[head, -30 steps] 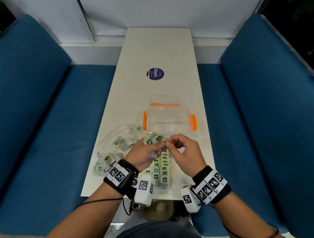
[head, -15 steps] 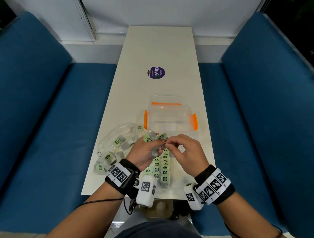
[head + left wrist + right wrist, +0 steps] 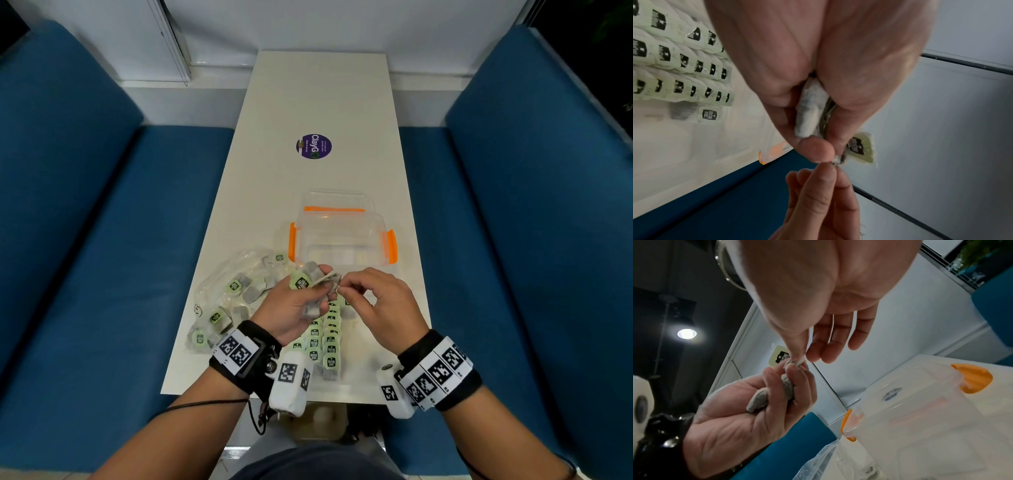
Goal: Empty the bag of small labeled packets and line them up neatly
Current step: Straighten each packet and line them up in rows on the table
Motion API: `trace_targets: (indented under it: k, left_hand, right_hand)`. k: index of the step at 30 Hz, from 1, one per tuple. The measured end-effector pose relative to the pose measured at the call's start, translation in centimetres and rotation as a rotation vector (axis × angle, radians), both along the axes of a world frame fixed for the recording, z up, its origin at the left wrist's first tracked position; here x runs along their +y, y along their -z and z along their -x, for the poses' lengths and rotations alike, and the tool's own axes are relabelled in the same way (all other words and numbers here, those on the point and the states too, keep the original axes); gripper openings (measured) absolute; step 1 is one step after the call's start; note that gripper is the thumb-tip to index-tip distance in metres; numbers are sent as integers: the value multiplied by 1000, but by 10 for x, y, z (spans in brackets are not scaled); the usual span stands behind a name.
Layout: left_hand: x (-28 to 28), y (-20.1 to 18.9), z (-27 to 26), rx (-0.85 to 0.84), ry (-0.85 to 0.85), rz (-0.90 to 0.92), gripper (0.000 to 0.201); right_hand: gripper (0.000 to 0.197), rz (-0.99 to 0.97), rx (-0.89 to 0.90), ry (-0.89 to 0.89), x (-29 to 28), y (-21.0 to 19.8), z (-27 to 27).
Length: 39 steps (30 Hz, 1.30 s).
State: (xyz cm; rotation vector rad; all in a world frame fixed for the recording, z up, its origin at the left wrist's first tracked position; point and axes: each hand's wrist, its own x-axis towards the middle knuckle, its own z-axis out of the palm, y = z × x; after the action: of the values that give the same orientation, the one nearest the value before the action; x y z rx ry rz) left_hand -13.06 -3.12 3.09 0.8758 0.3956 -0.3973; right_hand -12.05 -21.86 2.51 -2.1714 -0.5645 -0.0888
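My left hand (image 3: 301,298) grips a small bunch of grey packets (image 3: 760,398) with a green label tag (image 3: 300,281) sticking up; the tag (image 3: 860,148) shows past the fingers in the left wrist view. My right hand (image 3: 359,291) pinches the corner of one packet (image 3: 799,361) at the top of that bunch, thumb against forefinger. Below the hands, several green-labelled packets (image 3: 323,342) lie in neat rows (image 3: 684,65) on the white table (image 3: 318,102). The clear plastic bag (image 3: 236,294) lies to the left with several packets inside.
A clear plastic box with orange clips (image 3: 342,236) stands just beyond the hands, its lid behind it. A purple round sticker (image 3: 313,146) is farther up the table. Blue bench seats (image 3: 102,240) flank the narrow table on both sides.
Both hands have stayed over the rows. The left hand has tilted its bunch up a little, and the right fingers have closed on the corner of the top packet.
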Motion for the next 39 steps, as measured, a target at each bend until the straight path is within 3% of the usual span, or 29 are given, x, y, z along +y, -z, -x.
trace_targets:
  k: [4,7,12,20,26,29,34,39]
  left_hand:
    - [3,4,-1,41,18,6,29]
    - [4,5,-2,61,49,14,25]
    - [7,5,-5,64,109,21,19]
    - [10,4,-4,23,149,20,20]
    - [7,4,-3,-84,187,-47,7]
    - [7,5,-4,-87,148,-48,11]
    - [14,4,-5,-114,173,-73,8]
    - [16,0,-6,-154,201,-154,10]
  right_hand:
    - [6,-4,31,15,-2,1,0]
    - [3,43,-40,4,-4,0,0]
    - [15,142,-156,-21,-6,1,-2]
    - [16,174,-188,-11,-7,-1,1]
    - [14,176,-216,-22,1,-6,4]
    - [13,117,-140,-42,2,-9,6]
    - [8,-212,204,89,0,-20,-1]
    - [6,-160,231,-24,2,-23,-8]
